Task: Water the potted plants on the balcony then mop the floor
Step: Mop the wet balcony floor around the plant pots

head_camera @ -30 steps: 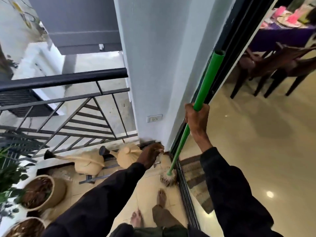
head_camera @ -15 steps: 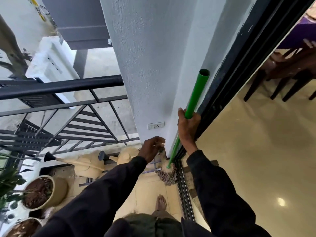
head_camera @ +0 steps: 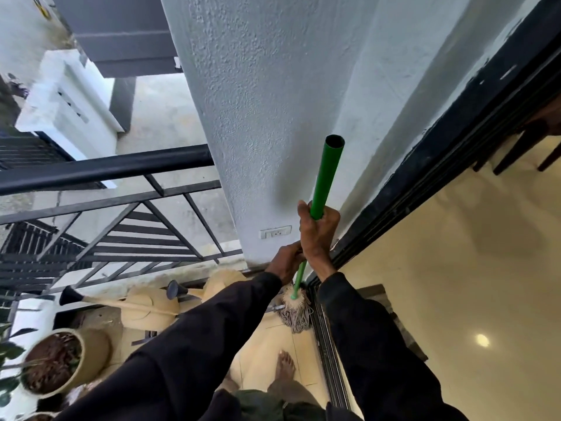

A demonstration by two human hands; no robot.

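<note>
Gripping the green mop handle (head_camera: 326,177): right hand (head_camera: 315,235), fingers and thumb wrapped fully round the shaft about midway along its visible length. The forearm, in a dark sleeve, rises steeply from the lower right.

Left hand (head_camera: 285,262): just below the right hand and close against its wrist, fingers curled round the same handle. The arm, in a dark sleeve, reaches up diagonally from the lower left.

Handle: near upright, top leaning slightly right, hollow open end uppermost, just beside the corner of the white textured wall (head_camera: 273,101).

Mop head (head_camera: 296,311): grey-beige strings, resting on the balcony floor (head_camera: 264,350) at its right edge, against the black sliding-door track (head_camera: 329,344).

Beige watering cans, two: one (head_camera: 145,311) with a long spout and dark rose pointing left, the other (head_camera: 223,281) nearer the foot of the wall. Both are at the far edge of the floor, below the black metal railing (head_camera: 106,168).

Potted plant (head_camera: 100,350): round beige pot with brown soil, green leaves at the left edge of view, near the floor's lower left.

Wall socket (head_camera: 275,232): white, low on the wall, just left of the hands.

Bare foot (head_camera: 285,367): on the tiles, near the mop head.

Glossy indoor floor (head_camera: 470,268): right of the track.
</note>
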